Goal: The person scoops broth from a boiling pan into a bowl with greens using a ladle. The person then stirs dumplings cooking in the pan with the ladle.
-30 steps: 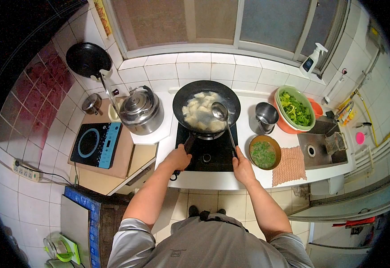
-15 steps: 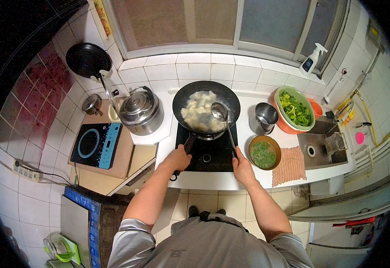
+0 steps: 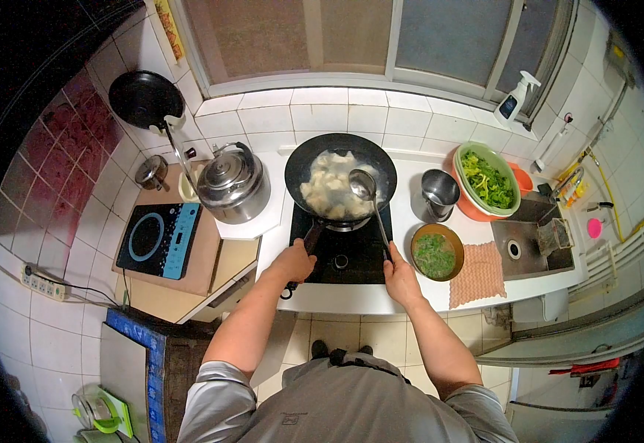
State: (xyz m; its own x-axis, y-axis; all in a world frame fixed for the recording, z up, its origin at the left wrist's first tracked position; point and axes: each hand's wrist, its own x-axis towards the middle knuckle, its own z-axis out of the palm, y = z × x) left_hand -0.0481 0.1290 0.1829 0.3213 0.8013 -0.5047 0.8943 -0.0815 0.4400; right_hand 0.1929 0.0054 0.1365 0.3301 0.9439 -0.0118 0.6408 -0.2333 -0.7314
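My left hand [image 3: 294, 263] is closed round the dark handle of a black wok [image 3: 301, 164], which stands on the black cooktop [image 3: 366, 258]. Pale dumplings [image 3: 329, 181] lie in cloudy liquid inside it. With my right hand [image 3: 401, 280] I grip the handle of a metal ladle [image 3: 363, 184]. The ladle's bowl is inside the wok, over the right side of the dumplings. To the right of that hand stands a brown bowl [image 3: 460, 255] of broth with chopped greens.
A steel kettle [image 3: 233, 184] stands left of the wok. On the right are a metal cup [image 3: 440, 193], a green basin [image 3: 517, 196] of leafy greens, an orange-pink cloth [image 3: 478, 277] and the sink [image 3: 521, 229]. A blue-black induction hob [image 3: 159, 240] sits at the far left.
The dumplings have shifted slightly in the liquid. Both hands, the wok and the ladle stay almost where they were.
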